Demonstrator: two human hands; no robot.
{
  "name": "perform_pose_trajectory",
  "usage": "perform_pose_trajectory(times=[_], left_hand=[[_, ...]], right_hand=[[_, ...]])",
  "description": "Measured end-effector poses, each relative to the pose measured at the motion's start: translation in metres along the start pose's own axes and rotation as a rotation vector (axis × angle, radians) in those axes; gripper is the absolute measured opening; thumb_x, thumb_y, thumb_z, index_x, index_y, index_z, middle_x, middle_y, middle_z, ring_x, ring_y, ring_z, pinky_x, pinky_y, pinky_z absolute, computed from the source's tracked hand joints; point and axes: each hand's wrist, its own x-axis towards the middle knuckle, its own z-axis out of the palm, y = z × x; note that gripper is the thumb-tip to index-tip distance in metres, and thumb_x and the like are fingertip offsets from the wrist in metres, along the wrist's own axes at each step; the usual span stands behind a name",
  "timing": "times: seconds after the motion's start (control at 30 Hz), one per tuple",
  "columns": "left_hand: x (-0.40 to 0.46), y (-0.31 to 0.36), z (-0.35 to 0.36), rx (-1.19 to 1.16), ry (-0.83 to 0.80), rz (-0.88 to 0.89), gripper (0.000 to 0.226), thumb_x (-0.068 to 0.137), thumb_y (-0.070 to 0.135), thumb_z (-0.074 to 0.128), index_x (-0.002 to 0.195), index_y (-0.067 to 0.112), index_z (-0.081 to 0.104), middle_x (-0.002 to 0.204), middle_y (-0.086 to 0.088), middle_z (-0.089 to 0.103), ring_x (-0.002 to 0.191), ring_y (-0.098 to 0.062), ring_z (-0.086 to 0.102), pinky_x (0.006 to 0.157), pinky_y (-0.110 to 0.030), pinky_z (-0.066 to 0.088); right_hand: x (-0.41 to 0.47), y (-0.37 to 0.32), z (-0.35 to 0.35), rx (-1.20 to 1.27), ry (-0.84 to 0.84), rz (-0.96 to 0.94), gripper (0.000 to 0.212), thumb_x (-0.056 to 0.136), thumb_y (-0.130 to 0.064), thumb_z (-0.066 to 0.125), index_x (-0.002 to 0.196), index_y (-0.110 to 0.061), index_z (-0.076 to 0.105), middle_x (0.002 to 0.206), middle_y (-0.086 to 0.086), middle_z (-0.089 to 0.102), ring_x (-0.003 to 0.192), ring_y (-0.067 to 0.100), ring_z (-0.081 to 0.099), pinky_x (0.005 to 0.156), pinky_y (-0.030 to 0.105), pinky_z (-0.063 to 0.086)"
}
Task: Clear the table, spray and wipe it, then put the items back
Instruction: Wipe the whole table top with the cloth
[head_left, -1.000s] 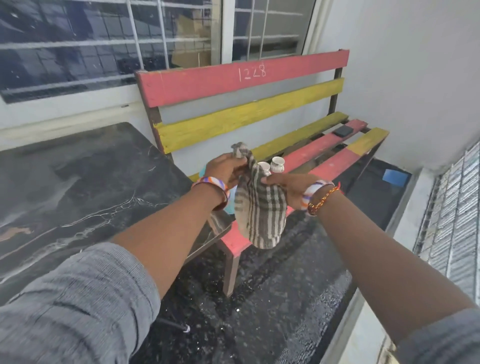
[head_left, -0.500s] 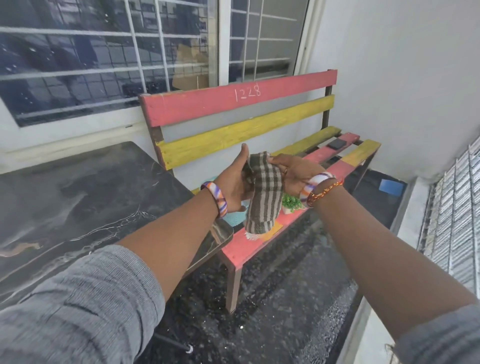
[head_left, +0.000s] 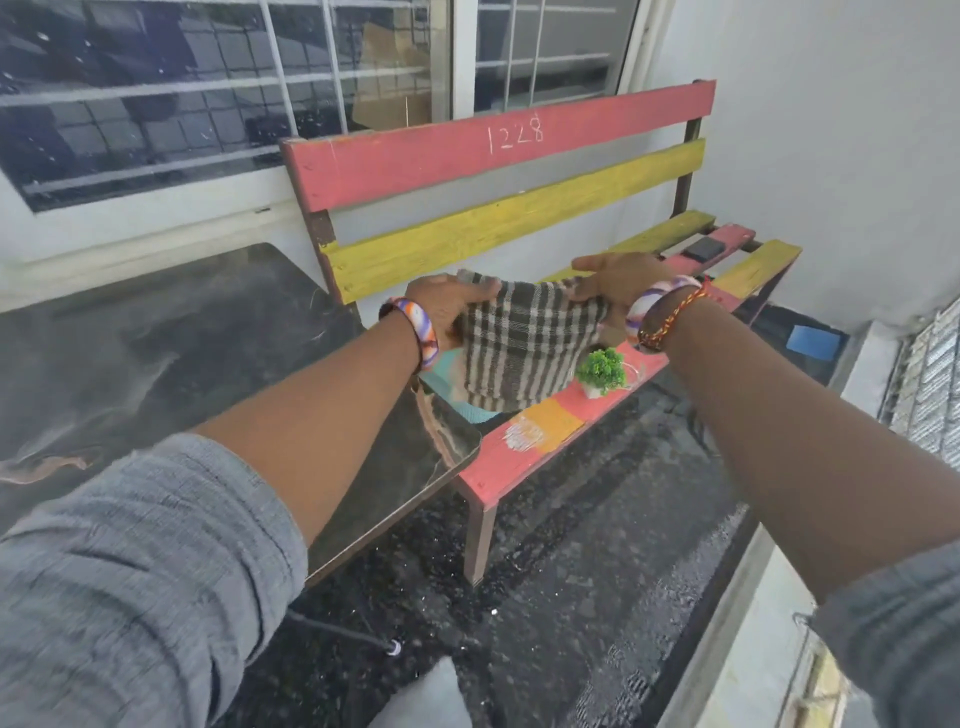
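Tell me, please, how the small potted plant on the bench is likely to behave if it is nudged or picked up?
The potted plant looks small, so it is probably light and easy to lift with one hand. Its leafy top is wider than its little white pot, so a sideways nudge might tip it. It stands near the front edge of the bench, so a push could send it off.

The checked cloth (head_left: 524, 343), bunched and hanging before, is now spread wide between the left hand (head_left: 447, 306) and right hand (head_left: 618, 283) at frame centre.
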Motion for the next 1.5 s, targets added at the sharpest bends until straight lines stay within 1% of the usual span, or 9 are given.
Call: perform_pose_trajectory(times=[0.17,0.33,0.53,0.63,0.83,0.93,1.13,1.37,1.5], left_hand=[[0.052,0.001,-0.012,0.328,0.103,0.16,0.036,0.076,0.029,0.074,0.061,0.014,0.045,0.062,-0.009,0.043,0.057,-0.018,0.041,0.061,-0.027,0.038],[0.117,-0.002,-0.016,0.354,-0.012,0.137,0.054,0.078,0.017,0.072,0.127,0.004,0.051,0.134,-0.013,0.051,0.114,-0.028,0.054,0.086,-0.034,0.05],[0.192,-0.004,-0.023,0.891,0.057,0.079,0.045,0.076,0.026,0.074,0.118,0.01,0.064,0.116,-0.008,0.065,0.105,-0.025,0.061,0.08,-0.026,0.044],[0.223,-0.004,-0.025,0.737,0.081,0.005,0.025,0.074,0.03,0.074,0.093,0.014,0.069,0.073,-0.004,0.058,0.066,-0.016,0.053,0.062,-0.028,0.041],[0.267,-0.012,-0.01,0.065,0.226,-0.137,0.068,0.079,0.039,0.067,0.136,0.009,0.045,0.152,-0.012,0.033,0.139,-0.028,0.032,0.114,-0.045,0.024],[0.292,-0.019,-0.014,0.079,0.333,-0.183,0.071,0.086,0.043,0.056,0.143,0.008,0.033,0.153,-0.012,0.031,0.139,-0.028,0.032,0.114,-0.041,0.025],[0.33,-0.05,-0.032,0.316,0.413,-0.327,0.031,0.09,0.024,0.057,0.107,-0.002,0.059,0.103,-0.016,0.061,0.103,-0.027,0.055,0.085,-0.036,0.047],[0.353,-0.119,-0.026,0.738,0.389,-0.489,0.027,0.091,0.024,0.054,0.067,0.026,0.042,0.067,0.005,0.038,0.068,-0.013,0.045,0.063,-0.023,0.037],[0.35,-0.136,-0.018,0.875,0.357,-0.539,0.035,0.09,0.019,0.054,0.122,0.005,0.052,0.112,-0.017,0.063,0.097,-0.03,0.059,0.082,-0.034,0.046]], right_hand=[[0.058,0.012,0.013,-0.004,-0.033,-0.139,0.021,0.079,-0.003,0.07,0.086,-0.023,0.069,0.114,0.012,0.066,0.097,0.018,0.065,0.092,0.033,0.053],[0.126,0.02,0.032,-0.216,-0.121,-0.195,0.018,0.088,-0.009,0.063,0.105,-0.005,0.068,0.103,0.01,0.067,0.073,0.012,0.058,0.071,0.02,0.052],[0.199,0.021,0.04,-0.505,-0.234,-0.133,0.043,0.095,-0.033,0.05,0.061,-0.007,0.048,0.058,0.007,0.036,0.052,0.018,0.031,0.051,0.028,0.025],[0.233,0.023,0.048,-0.212,-0.152,0.006,0.051,0.086,-0.047,0.058,0.094,0.003,0.068,0.081,0.015,0.064,0.072,0.027,0.058,0.07,0.036,0.042],[0.291,0.019,0.077,0.517,-0.329,0.285,0.072,0.055,-0.056,0.08,0.106,-0.008,0.065,0.114,0.015,0.067,0.103,0.03,0.065,0.088,0.05,0.051],[0.334,0.03,0.1,0.416,-0.346,0.182,0.121,0.028,-0.041,0.092,0.133,-0.004,0.047,0.135,0.017,0.053,0.122,0.035,0.052,0.101,0.059,0.04],[0.377,0.04,0.133,0.137,-0.45,0.06,0.032,0.078,-0.003,0.07,0.107,0.0,0.055,0.1,0.012,0.063,0.088,0.024,0.06,0.076,0.034,0.052],[0.401,0.091,0.162,-0.47,-0.718,-0.284,0.046,0.089,-0.005,0.054,0.128,-0.008,0.028,0.07,0.005,0.053,0.057,0.024,0.053,0.053,0.037,0.047],[0.403,0.106,0.177,-0.636,-0.873,-0.519,0.056,0.085,0.003,0.057,0.13,-0.005,0.025,0.101,0.012,0.052,0.076,0.027,0.056,0.063,0.034,0.04]])
